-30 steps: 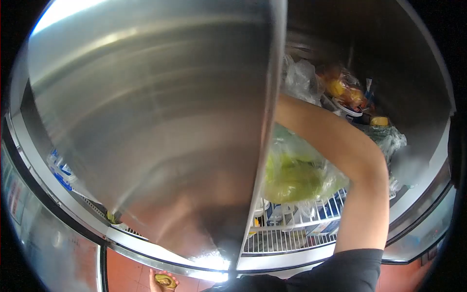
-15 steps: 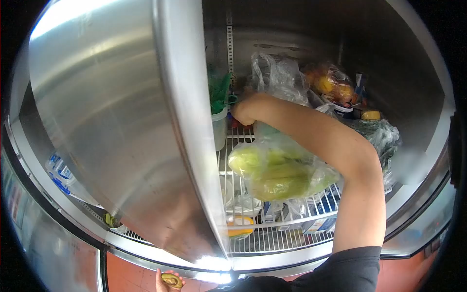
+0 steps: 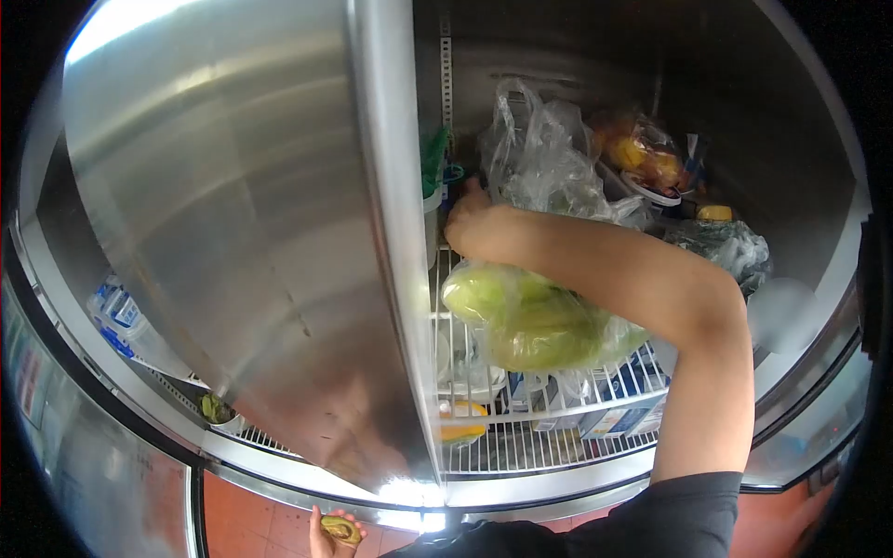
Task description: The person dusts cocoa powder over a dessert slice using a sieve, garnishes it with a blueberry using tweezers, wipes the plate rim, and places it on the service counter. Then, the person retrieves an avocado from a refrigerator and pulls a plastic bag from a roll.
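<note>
At the bottom edge of the head view, my left hand [image 3: 321,538] is closed around a cut avocado half [image 3: 342,530], its cut face turned up. My right hand [image 3: 473,221] reaches deep into the refrigerator, between a clear plastic bag [image 3: 549,153] and a tub with something green [image 3: 433,172] in it. Its fingers are mostly hidden behind the wrist and bag, so whether they hold anything does not show. Below the right forearm, a clear bag of pale green vegetables [image 3: 535,321] lies on the wire shelf [image 3: 521,417].
A steel refrigerator door or divider [image 3: 233,232] fills the left side. On the right shelf are a bag of yellow and red fruit [image 3: 642,153] and a dark leafy bag [image 3: 730,246]. Blue-and-white boxes [image 3: 623,409] and a yellow-orange item [image 3: 460,421] sit lower down.
My right hand has shifted slightly within the same gap beside the tub. The view has moved a little, so the door edge sits further right. The avocado stays in my left hand.
</note>
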`<action>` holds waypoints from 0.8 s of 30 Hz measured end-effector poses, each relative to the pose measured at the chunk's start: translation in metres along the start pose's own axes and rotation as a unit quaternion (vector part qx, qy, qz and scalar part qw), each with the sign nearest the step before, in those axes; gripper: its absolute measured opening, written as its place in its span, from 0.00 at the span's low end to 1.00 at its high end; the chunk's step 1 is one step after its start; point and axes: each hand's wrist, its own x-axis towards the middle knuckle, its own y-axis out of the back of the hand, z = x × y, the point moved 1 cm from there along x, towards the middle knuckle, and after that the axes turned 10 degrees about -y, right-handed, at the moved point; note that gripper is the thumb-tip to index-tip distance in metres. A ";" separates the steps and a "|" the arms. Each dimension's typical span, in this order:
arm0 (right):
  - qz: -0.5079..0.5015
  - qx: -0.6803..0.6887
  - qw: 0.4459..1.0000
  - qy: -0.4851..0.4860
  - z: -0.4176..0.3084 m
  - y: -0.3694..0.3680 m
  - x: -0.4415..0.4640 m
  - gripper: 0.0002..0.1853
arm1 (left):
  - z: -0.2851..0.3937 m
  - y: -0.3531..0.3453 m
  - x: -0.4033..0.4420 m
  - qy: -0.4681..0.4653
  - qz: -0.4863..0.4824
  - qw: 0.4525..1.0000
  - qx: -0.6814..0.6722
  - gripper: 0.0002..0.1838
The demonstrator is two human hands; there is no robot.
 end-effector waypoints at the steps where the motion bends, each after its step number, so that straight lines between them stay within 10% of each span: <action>1: -0.004 -0.017 1.000 -0.010 0.001 0.012 -0.008 0.13 | 0.001 -0.003 -0.002 0.000 0.000 1.000 0.000 0.22; 6: -0.018 -0.089 0.994 0.064 0.019 0.066 -0.071 0.12 | 0.011 -0.021 -0.001 -0.041 -0.108 0.991 0.062 0.23; 16: 0.022 0.051 0.997 0.051 0.066 0.057 -0.079 0.21 | 0.020 -0.010 -0.024 -0.057 -0.032 0.996 0.067 0.21; 19: 0.056 0.277 0.959 0.035 0.091 0.048 -0.078 0.23 | 0.021 -0.005 -0.020 -0.054 -0.087 0.994 0.047 0.24; 24: 0.272 0.357 0.892 0.049 0.159 0.059 -0.094 0.23 | 0.025 -0.038 -0.021 -0.022 -0.045 0.998 0.038 0.31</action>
